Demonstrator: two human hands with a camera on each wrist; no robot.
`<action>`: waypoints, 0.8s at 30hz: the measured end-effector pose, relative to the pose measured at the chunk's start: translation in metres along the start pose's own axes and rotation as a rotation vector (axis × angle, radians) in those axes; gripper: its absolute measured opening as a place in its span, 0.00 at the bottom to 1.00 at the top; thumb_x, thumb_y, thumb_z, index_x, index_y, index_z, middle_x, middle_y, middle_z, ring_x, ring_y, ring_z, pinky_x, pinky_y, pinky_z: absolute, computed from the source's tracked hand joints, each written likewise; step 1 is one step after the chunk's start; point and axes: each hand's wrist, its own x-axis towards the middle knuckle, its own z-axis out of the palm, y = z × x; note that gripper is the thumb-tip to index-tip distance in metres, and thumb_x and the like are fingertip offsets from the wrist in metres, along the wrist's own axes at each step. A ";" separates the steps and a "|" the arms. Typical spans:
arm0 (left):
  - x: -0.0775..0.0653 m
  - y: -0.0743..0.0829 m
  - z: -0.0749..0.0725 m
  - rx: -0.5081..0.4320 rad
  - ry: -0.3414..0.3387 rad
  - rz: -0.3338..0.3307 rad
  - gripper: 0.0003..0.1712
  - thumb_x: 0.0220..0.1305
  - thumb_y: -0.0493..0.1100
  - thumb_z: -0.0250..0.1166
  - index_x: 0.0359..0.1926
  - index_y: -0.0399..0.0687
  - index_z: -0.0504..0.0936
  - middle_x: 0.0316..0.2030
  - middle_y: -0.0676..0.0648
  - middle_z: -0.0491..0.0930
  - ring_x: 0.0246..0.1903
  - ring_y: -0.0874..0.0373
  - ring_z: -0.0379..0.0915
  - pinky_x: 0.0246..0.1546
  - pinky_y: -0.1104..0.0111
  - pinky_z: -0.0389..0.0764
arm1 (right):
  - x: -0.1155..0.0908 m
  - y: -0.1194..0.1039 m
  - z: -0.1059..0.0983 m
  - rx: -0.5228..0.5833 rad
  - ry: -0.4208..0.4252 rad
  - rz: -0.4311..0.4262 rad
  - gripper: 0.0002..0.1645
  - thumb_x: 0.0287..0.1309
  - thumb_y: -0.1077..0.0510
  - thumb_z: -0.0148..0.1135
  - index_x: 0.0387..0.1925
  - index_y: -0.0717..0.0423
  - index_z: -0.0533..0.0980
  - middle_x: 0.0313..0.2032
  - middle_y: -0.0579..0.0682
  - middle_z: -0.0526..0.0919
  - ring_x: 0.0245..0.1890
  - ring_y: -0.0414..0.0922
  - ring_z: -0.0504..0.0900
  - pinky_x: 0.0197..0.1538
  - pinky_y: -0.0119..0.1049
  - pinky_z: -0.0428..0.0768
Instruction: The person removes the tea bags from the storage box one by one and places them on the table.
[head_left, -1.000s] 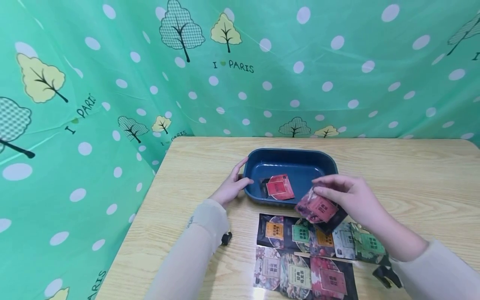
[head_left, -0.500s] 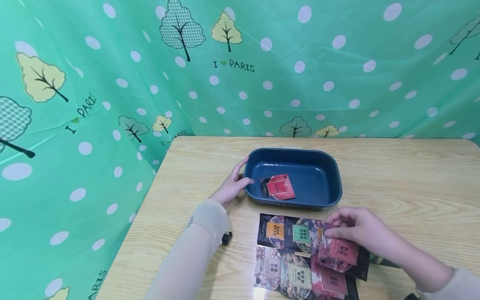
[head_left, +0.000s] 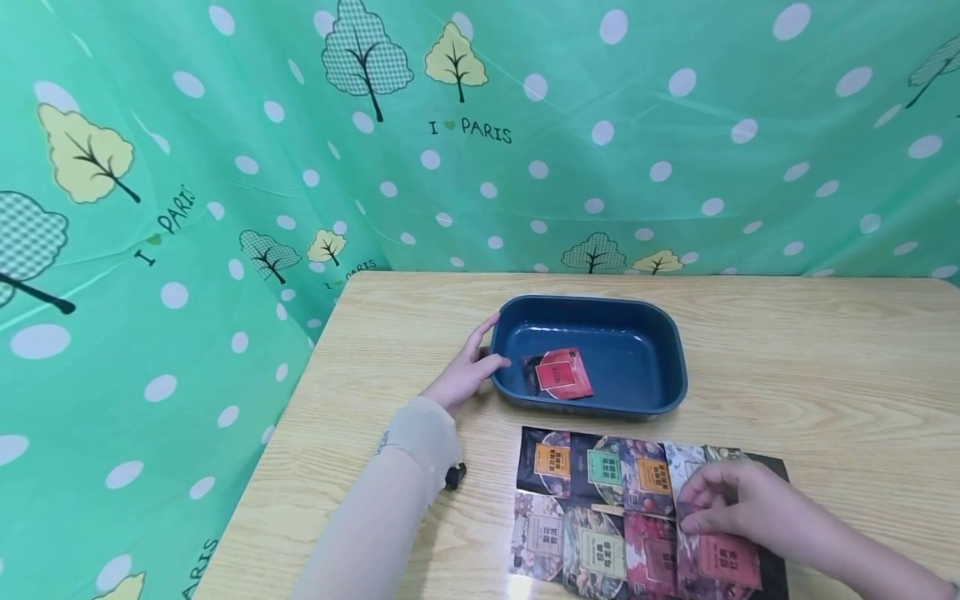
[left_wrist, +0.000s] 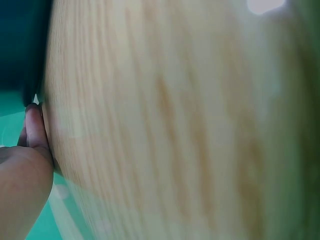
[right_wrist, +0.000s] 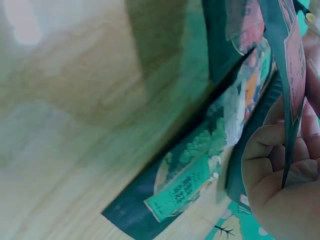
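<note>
My left hand (head_left: 461, 375) touches the left end of a dark blue rectangular tub (head_left: 622, 404), thumb at the rim and index finger stretched along the outside. One red-and-black tea sachet (head_left: 558, 375) lies inside the tub, near its left front. Between thumb and fingers my right hand (head_left: 750, 504) pinches another red-and-black sachet (head_left: 726, 560), over the right part of the sachets laid out on the table. That sachet appears edge-on and raised in the right wrist view, with a green-labelled sachet (right_wrist: 182, 185) lying below it.
Flat sachets lie in two rows before the tub, among them an orange-labelled one (head_left: 552, 458), a green-labelled one (head_left: 603, 467) and a pale one (head_left: 602, 554). A small black object (head_left: 454, 477) sits beside the left forearm. Patterned green cloth (head_left: 525, 167) hangs behind the wooden table (head_left: 810, 358).
My right hand has carried its sachet from the tub's front right corner toward me and right, over the front row. The left hand stays at the tub.
</note>
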 end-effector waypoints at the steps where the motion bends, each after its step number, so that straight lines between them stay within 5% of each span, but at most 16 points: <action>1: 0.000 0.000 0.000 0.000 0.000 0.000 0.44 0.62 0.43 0.62 0.72 0.85 0.55 0.67 0.38 0.67 0.67 0.45 0.64 0.71 0.44 0.53 | -0.001 0.001 0.001 0.000 -0.003 0.000 0.13 0.50 0.57 0.73 0.36 0.59 0.82 0.29 0.43 0.83 0.28 0.30 0.76 0.33 0.28 0.76; 10: 0.001 -0.001 -0.001 0.007 -0.007 0.003 0.44 0.62 0.43 0.62 0.72 0.85 0.55 0.67 0.38 0.66 0.67 0.45 0.63 0.71 0.45 0.53 | -0.004 0.007 0.011 -0.072 0.033 -0.053 0.10 0.48 0.57 0.74 0.33 0.55 0.82 0.27 0.39 0.82 0.27 0.28 0.74 0.31 0.28 0.74; 24: 0.002 -0.001 -0.002 0.001 -0.005 -0.005 0.44 0.62 0.44 0.62 0.72 0.87 0.55 0.66 0.39 0.67 0.66 0.46 0.64 0.71 0.45 0.54 | -0.005 0.014 0.014 -0.094 -0.004 0.050 0.13 0.46 0.51 0.76 0.32 0.52 0.82 0.27 0.40 0.82 0.27 0.28 0.74 0.32 0.28 0.75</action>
